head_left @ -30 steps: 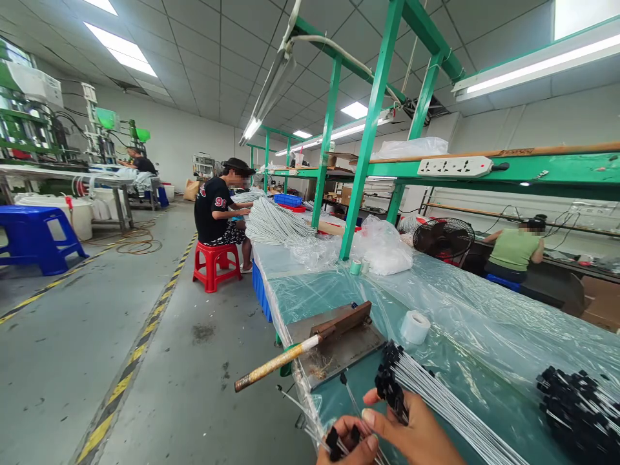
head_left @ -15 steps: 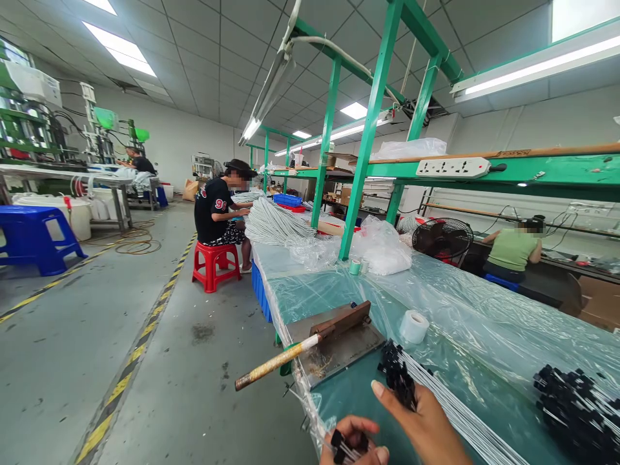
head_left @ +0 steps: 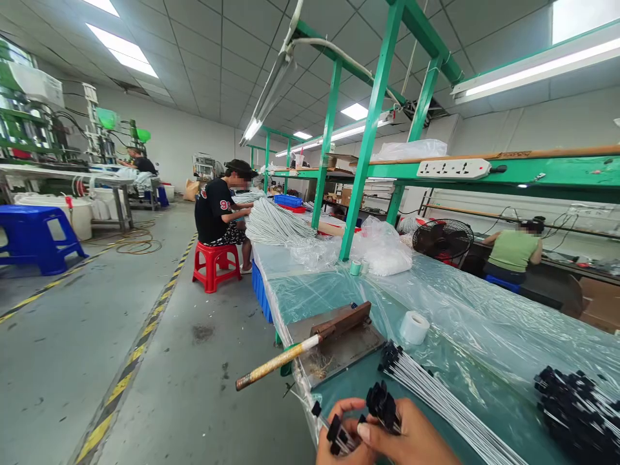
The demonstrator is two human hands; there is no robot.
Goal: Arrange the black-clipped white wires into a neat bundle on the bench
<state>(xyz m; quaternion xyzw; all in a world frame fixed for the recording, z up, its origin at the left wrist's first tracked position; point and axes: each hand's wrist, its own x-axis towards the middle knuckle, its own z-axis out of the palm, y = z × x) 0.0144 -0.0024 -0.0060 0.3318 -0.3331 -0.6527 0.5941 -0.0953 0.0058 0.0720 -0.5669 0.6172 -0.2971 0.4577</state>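
The person's left hand (head_left: 347, 447) grips a few thin cables with black plastic ends (head_left: 335, 429); just beside it, the right hand (head_left: 414, 436) clasps a clump of black plastic connectors (head_left: 382, 405) over the teal, film-covered tabletop (head_left: 349, 387).

Two black-tipped bundles (head_left: 443, 398) on the table (head_left: 310, 290), one cutter (head_left: 339, 326), one fan (head_left: 443, 239)

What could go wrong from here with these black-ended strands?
Strands might slip: those in the left hand splay at different angles, and one black end pokes out apart from the others.

Strands could snag or mix: the black-ended bunch in the right hand sits close beside them.

Someone could bump the lever handle, since it juts past the edge of the table.
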